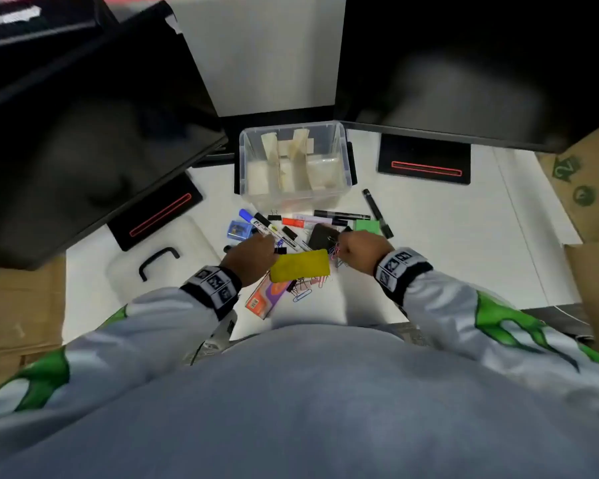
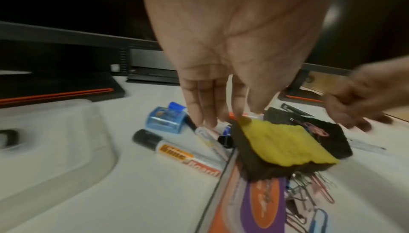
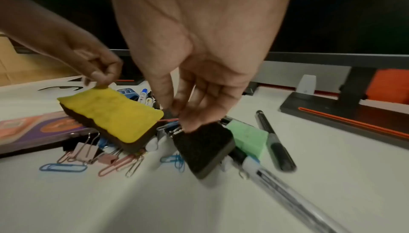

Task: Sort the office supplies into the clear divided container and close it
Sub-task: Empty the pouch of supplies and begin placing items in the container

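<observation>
Yellow eraser [image 1: 300,265] is getting pinched by left hand [image 1: 251,259], right hand [image 1: 358,249] pinching paperclips [image 1: 334,249]; box [image 1: 293,198] sitting empty, everything left.

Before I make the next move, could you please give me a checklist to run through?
1. Container open: ok; the lid lies on the table to its left.
2. Left hand grip on the yellow eraser: ok; pinched at one end and lifted.
3. Right hand grip on paper clips: cannot tell; its fingertips are at the clips beside the black eraser.
4. Room in the compartments: ok; no supplies are visible inside.
5. Table sorted: not ok; the markers are unsorted.
</observation>
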The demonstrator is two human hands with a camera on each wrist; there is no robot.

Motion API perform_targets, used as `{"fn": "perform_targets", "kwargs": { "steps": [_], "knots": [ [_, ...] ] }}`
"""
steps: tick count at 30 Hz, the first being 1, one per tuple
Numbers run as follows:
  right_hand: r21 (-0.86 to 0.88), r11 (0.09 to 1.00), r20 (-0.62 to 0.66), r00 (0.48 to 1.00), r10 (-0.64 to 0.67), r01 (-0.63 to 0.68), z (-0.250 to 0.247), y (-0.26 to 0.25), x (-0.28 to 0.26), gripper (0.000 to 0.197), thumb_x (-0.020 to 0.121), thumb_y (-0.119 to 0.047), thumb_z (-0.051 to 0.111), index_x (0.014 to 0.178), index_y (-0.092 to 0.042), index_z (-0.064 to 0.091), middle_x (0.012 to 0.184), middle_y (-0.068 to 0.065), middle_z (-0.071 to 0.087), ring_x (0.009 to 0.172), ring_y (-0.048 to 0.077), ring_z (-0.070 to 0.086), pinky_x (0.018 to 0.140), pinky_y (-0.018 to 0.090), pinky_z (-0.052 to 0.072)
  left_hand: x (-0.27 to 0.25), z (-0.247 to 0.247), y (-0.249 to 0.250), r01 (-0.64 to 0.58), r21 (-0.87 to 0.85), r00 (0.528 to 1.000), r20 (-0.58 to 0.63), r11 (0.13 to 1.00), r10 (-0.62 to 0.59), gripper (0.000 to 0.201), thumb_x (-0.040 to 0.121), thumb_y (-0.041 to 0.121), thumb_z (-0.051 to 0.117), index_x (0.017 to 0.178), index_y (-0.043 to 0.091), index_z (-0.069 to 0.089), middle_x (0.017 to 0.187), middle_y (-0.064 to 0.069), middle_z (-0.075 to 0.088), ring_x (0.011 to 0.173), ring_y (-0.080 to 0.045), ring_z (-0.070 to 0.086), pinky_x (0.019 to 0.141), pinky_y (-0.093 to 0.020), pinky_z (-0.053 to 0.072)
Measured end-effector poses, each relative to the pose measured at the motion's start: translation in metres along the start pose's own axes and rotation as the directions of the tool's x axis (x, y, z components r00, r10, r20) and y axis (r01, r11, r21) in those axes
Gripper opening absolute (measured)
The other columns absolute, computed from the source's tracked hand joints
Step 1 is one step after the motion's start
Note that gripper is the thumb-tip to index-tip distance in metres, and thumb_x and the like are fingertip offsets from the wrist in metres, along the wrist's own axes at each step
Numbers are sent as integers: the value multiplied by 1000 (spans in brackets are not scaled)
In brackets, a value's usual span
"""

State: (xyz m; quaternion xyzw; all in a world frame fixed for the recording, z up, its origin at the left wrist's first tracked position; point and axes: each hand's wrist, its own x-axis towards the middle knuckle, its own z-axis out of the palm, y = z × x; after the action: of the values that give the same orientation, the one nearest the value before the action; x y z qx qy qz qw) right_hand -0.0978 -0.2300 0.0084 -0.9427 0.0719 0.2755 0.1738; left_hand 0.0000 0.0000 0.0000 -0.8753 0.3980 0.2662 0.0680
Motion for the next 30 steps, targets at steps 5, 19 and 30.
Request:
{"fn": "perform_targets", "kwargs": {
  "steps": [5,19,30],
  "knots": [
    [-34,999,-155,988,10,-15,2,-4,28,58,82,-20,64,134,-9,41,127,18,50,116,37,51,89,43,47,24,8,30,-173,-3,982,-81,985,172,74,73,62,67,126,13,48,116,-13,53,105,-31,52,88,-41,43],
    [266,964,-67,997,28,-9,5,10,41,31,82,-22,71,112,-16,64,103,6,60,95,30,63,81,35,52,34,10,-16,15,-638,995,88,770,54,45,85,32,69,119,12,48,104,-3,55,101,-26,58,78,-34,47],
    [493,870,-38,999,-6,24,-16,-2,45,18,89,-19,66,104,-13,59,97,8,67,83,22,62,75,28,43,42,-12,-11,98,-858,991,38,503,-128,38,103,32,37,119,10,64,117,-13,66,110,-30,60,99,-38,42]
  ]
}}
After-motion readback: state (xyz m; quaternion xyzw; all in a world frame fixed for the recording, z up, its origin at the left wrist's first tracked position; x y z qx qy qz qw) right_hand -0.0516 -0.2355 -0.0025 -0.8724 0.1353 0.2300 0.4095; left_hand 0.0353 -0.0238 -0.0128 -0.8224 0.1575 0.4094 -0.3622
